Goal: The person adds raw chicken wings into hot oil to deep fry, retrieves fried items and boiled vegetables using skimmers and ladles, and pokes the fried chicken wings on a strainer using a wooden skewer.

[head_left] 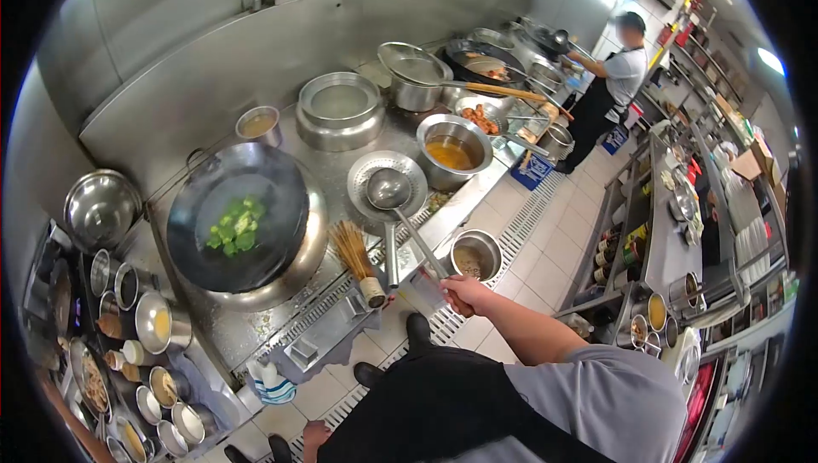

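My right hand (pixel 466 295) is closed around the end of a long-handled ladle (pixel 388 189). The ladle's bowl rests in a round perforated strainer (pixel 362 175), whose short handle points toward me. To the left, a black wok (pixel 192 229) sits on the burner with chopped green vegetables (pixel 237 226) in its middle. My left hand (pixel 316 435) hangs low beside my black apron, partly cut off by the apron; its fingers are hard to make out. A bamboo wok brush (pixel 351 248) stands at the stove's front edge, between wok and strainer.
Behind the strainer stand a pot of amber liquid (pixel 456 153) and a large steel pot (pixel 341 126). Seasoning containers (pixel 155 327) crowd the left counter, near another person's arm (pixel 72 419). A co-worker (pixel 618 80) stands at the far stove. A steel bucket (pixel 477 257) is by my right hand.
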The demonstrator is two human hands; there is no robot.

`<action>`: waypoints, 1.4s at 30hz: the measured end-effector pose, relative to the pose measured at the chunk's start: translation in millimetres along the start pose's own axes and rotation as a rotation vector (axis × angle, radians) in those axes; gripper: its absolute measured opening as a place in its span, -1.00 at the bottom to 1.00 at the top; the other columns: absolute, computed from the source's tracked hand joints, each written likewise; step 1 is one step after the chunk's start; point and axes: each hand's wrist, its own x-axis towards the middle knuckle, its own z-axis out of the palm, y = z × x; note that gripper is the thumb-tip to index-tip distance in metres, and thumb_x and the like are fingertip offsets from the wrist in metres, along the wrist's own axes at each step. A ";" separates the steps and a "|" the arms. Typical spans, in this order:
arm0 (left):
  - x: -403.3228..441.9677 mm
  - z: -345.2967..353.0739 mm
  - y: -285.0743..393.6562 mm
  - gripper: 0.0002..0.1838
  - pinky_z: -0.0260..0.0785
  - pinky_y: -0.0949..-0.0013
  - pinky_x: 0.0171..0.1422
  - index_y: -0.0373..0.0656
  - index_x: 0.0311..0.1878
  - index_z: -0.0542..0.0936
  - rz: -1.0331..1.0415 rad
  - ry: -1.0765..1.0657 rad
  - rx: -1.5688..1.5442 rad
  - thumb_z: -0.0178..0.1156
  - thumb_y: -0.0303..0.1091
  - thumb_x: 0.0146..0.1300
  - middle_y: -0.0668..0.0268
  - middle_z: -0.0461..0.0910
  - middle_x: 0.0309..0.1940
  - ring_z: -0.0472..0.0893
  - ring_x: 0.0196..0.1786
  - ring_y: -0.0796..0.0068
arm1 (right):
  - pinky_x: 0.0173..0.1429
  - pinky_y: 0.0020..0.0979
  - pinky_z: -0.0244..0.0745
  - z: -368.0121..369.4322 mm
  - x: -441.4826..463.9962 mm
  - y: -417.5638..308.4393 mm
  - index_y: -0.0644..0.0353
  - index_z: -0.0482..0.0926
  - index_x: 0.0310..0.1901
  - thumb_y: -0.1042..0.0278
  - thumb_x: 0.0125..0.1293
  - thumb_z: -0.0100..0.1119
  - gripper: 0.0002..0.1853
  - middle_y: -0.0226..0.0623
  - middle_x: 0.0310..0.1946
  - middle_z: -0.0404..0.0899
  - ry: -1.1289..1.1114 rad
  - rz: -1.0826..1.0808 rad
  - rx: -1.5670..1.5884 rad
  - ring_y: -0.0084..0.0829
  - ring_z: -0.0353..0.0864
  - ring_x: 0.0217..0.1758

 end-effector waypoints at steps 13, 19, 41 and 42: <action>-9.8 32.9 125.7 -0.74 0.47 -0.01 0.09 -0.11 -0.15 0.64 0.089 -0.085 0.179 0.15 -0.24 0.13 0.02 0.64 -0.14 0.61 -0.01 -0.05 | -0.16 -0.30 0.66 -132.2 -14.3 48.4 0.20 0.42 0.32 -0.32 0.41 -0.01 -0.26 -0.09 -0.07 0.63 -0.146 0.080 -0.525 -0.32 0.72 -0.20; 6.5 67.3 264.7 -0.73 0.46 -0.02 0.10 -0.12 -0.13 0.63 0.180 -0.097 0.342 0.13 -0.24 0.15 0.00 0.63 -0.12 0.60 0.00 -0.07 | -0.28 -0.30 0.68 -327.7 -77.0 127.0 0.24 0.48 0.21 -0.11 0.38 0.15 -0.41 -0.10 -0.20 0.66 0.060 0.204 -0.568 -0.31 0.73 -0.35; 160.8 161.3 688.9 -0.70 0.41 -0.07 0.12 -0.16 -0.06 0.59 0.507 -0.294 0.792 0.06 -0.23 0.23 -0.08 0.59 -0.07 0.57 0.01 -0.14 | -0.31 -0.36 0.61 -586.1 -138.0 42.2 0.27 0.50 0.14 0.09 0.43 0.14 -0.56 -0.21 -0.23 0.63 0.368 -0.155 -0.058 -0.42 0.68 -0.36; 168.2 174.3 712.3 -0.69 0.40 -0.07 0.12 -0.16 -0.05 0.58 0.524 -0.320 0.793 0.05 -0.23 0.23 -0.09 0.59 -0.07 0.57 0.01 -0.14 | -0.31 -0.37 0.61 -599.0 -142.6 46.9 0.26 0.50 0.13 0.10 0.43 0.15 -0.58 -0.21 -0.23 0.64 0.414 -0.070 0.093 -0.42 0.68 -0.36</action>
